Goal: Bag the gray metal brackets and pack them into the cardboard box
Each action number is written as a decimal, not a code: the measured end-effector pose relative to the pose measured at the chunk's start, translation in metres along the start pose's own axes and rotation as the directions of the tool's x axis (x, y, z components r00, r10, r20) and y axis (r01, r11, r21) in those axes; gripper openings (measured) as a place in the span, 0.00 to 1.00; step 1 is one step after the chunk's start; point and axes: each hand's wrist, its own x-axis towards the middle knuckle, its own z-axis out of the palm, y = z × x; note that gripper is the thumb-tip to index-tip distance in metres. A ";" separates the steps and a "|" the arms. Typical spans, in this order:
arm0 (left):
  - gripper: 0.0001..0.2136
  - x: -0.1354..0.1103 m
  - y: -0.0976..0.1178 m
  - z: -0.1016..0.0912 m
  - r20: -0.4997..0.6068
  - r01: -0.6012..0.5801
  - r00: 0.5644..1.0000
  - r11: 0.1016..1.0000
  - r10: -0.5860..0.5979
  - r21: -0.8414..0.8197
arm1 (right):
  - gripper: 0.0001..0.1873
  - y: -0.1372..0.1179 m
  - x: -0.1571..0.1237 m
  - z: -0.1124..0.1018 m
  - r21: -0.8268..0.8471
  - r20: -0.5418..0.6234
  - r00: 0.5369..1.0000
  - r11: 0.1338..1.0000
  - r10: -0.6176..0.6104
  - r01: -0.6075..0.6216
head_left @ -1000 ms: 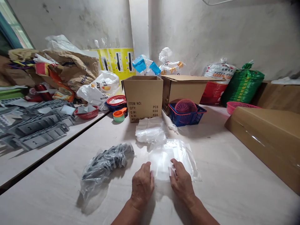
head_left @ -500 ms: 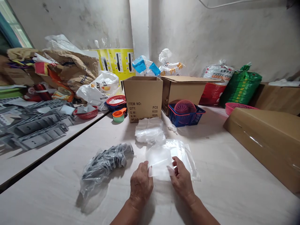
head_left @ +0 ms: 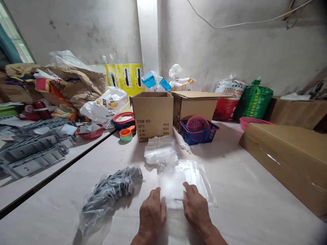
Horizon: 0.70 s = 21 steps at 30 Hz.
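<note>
My left hand (head_left: 152,217) and my right hand (head_left: 196,209) lie palm down on the pale worktable (head_left: 255,207), fingers gently curved, with a clear plastic bag (head_left: 186,180) lying flat on the table right in front of me. My left fingertips (head_left: 162,201) reach the bag's near left part and my right fingers (head_left: 187,192) rest on top of it, so the thin film seems to be pressed down from both sides, which would keep it from sliding or puffing up. Neither hand is clenched, and both are only partly open, but from up here I cannot tell whether either thumb has pinched the film, because my hands hide it. Just beside my left hand lies a bundle of grey metal parts wrapped in clear plastic (head_left: 109,192), close enough to reach without stretching. Straight ahead is a folded pile of clear plastic (head_left: 160,151), set in front of an open cardboard box (head_left: 153,117) marked ITEM NO. To its right sits a blue basket (head_left: 199,137) holding a pink round plate (head_left: 198,123). Grey metal brackets (head_left: 33,151) are spread out on the separate table to my left, apart from this work area, and a long flat carton (head_left: 283,166) lies along the right side
</note>
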 end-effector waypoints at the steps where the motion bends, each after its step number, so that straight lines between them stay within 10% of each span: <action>1: 0.10 0.000 0.000 -0.001 0.021 -0.005 1.000 1.000 0.005 -0.002 | 0.17 0.002 0.000 0.001 0.002 -0.009 1.000 1.000 -0.002 0.002; 21: 0.11 0.009 -0.001 -0.014 -0.047 -0.297 0.955 0.932 0.294 -0.208 | 0.14 0.023 -0.003 0.011 0.189 -0.090 0.991 0.979 0.102 -0.083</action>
